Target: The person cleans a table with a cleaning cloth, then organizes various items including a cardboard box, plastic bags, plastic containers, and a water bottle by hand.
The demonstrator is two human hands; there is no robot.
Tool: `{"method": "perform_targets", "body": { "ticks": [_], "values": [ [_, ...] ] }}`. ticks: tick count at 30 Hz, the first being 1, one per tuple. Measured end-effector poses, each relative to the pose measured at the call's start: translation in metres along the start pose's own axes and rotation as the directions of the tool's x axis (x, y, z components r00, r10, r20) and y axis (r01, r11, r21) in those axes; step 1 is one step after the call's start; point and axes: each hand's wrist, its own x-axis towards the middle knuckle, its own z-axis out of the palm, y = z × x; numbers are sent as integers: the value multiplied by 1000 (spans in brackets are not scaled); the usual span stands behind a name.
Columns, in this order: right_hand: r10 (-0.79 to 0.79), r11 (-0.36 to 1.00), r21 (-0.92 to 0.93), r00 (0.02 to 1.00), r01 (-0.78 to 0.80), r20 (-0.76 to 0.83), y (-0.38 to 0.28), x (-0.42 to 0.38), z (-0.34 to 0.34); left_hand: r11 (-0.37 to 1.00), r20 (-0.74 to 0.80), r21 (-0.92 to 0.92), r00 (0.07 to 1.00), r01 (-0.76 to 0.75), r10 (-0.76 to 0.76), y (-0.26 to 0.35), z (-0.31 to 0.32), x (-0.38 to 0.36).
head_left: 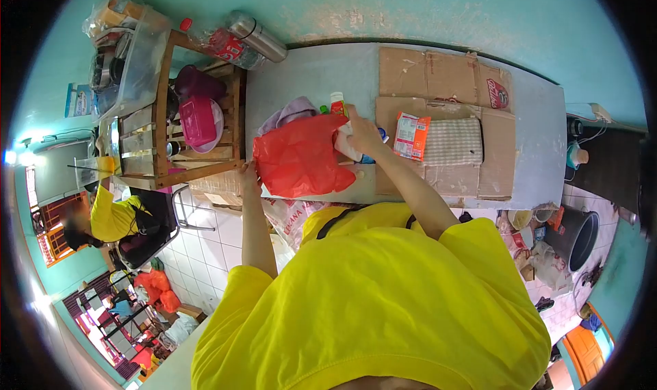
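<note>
A red plastic bag (301, 159) lies spread over the left half of the grey table (537, 144). My left hand (250, 176) is closed on the bag's left edge, its fingers partly hidden. At the bag's upper right corner, my right hand (364, 137) has its fingers bent around something I cannot make out, beside a white item (344, 144). Just beyond its fingertips stands a small container with a white cap (337, 102). A greyish-purple cloth (295, 109) shows behind the bag. Right of my right hand lie an orange packet (411, 136) and a checked cloth item (453, 142).
Flattened cardboard (445, 75) covers part of the table. A wooden rack (162, 116) with pink containers (198, 121) adjoins its left side; a steel flask (256, 35) and plastic bottle lie on top. Another person (120, 215) sits at far left. A dark bin (571, 239) stands at right.
</note>
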Motion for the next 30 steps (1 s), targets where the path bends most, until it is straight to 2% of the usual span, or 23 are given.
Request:
{"method": "perform_targets", "body": {
  "ticks": [2,4,5,7,8,9,11,14,16,17,19,22,25,26,29,30],
  "values": [
    [22,997,75,1000,-23,9,1,-6,-12,999,1,-44,1000,-2,2,-1,-3,-1],
    [-105,986,123,993,111,-53,32,0,-4,997,-18,-71,1000,-14,13,-5,-7,7],
    [-167,973,143,982,179,-87,46,2,-3,991,-1,-111,997,-80,81,-4,-4,4],
    [-148,975,150,982,165,-118,63,0,-14,957,28,-196,974,-215,224,10,6,-8],
    [-138,975,154,981,159,-135,68,0,-17,946,88,-232,963,-228,254,19,8,-14],
    [-149,989,-27,964,147,-222,58,-8,-23,934,146,-267,948,-239,284,29,8,-22],
    [-213,926,-371,903,65,-374,20,-38,-45,924,249,-301,916,-235,314,59,13,-53],
    [-300,907,-393,886,151,-353,2,-44,-42,932,415,-269,845,-241,338,106,35,-117],
    [-234,928,-335,954,162,-185,3,-43,-29,931,546,-224,754,-289,366,120,38,-135],
    [-203,938,-305,975,166,-95,6,-43,-20,925,589,-271,715,-264,377,122,40,-142],
    [-207,936,-316,970,157,-130,9,-41,-8,907,669,-364,618,-213,413,129,48,-148],
    [-198,959,-236,967,157,-159,13,-47,1,935,666,-152,666,-322,337,136,58,-143],
    [-170,980,-139,967,145,-190,10,-41,-4,911,657,-385,649,-149,384,138,64,-159],
    [-153,985,-110,971,135,-185,10,-45,-3,937,705,-301,620,-178,344,134,60,-142],
    [-108,992,-79,976,94,-190,13,-40,3,912,726,-393,568,-121,388,125,61,-141],
    [-84,996,-7,981,84,-177,14,-41,6,869,632,-494,672,-33,385,130,69,-162]
  ]
}}
